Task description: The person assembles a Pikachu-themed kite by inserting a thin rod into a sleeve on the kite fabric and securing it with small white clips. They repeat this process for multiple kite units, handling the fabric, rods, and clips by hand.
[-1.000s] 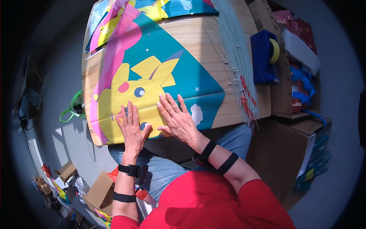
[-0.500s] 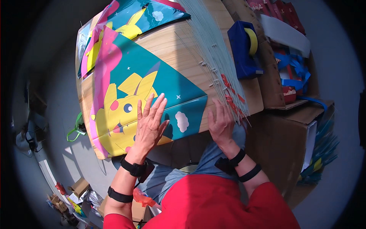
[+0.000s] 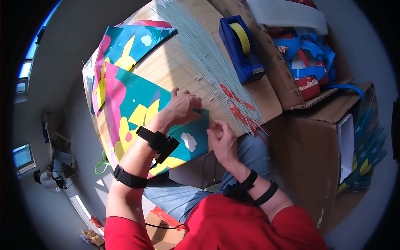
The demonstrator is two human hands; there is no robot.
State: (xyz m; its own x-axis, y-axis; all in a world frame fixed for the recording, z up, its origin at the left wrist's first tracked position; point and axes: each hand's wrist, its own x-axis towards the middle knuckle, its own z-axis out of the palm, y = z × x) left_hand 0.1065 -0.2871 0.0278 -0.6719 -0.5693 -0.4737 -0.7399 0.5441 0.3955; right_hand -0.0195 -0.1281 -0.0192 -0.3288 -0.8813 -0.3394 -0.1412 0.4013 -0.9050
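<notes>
A teal kite sail (image 3: pixel 141 81) with a pink border and a yellow cartoon figure lies across the wooden table, its lower part hanging past the near edge. My left hand (image 3: pixel 179 109) is bent over the sail's upper edge near its right corner, fingers curled in and fingertips partly hidden. Close beside it, my right hand (image 3: pixel 224 141) has thumb and forefinger pinched at the right corner's edge. To the right of both hands lies a bundle of thin pale rods (image 3: pixel 208 54), with small white clips and red strips (image 3: pixel 237 106) on it.
Another printed sail (image 3: pixel 125 46) lies at the table's far left. A blue tape dispenser (image 3: pixel 237 46) with yellow tape stands right of the rods. Cardboard boxes (image 3: pixel 300 154) sit at the right, one holding blue ribbons (image 3: pixel 310 48). A person (image 3: pixel 49 179) is at the far left.
My left hand has gone from lying flat on the sail to curling at its right corner. My right hand has come left to that corner. The whole view has shifted.
</notes>
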